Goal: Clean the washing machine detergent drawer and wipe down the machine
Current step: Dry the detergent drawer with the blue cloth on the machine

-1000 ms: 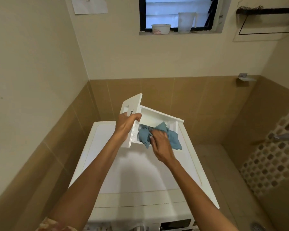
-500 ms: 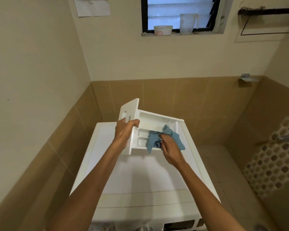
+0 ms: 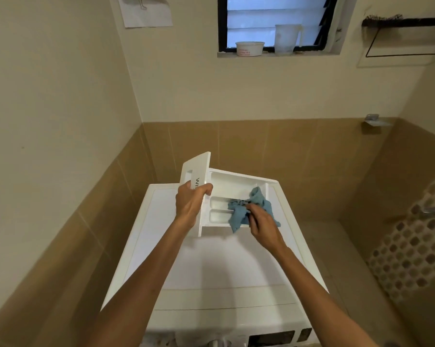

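The white detergent drawer point(image 3: 232, 186) is held above the washing machine point(image 3: 211, 266) top, its front panel gripped by the curled left hand point(image 3: 190, 204). Only the letters "WH" can be read there. A blue cloth point(image 3: 239, 216) is pinched by the right hand point(image 3: 264, 222) inside the drawer.

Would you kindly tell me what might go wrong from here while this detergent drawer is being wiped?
1. The left hand grips the white plastic detergent drawer only at its front panel, while the right hand works the crumpled blue cloth near the opposite end; that leverage might twist it loose onto the white washing machine top.
2. The cloth is bunched and hangs over the drawer's near wall, so narrow compartment corners may stay dirty.
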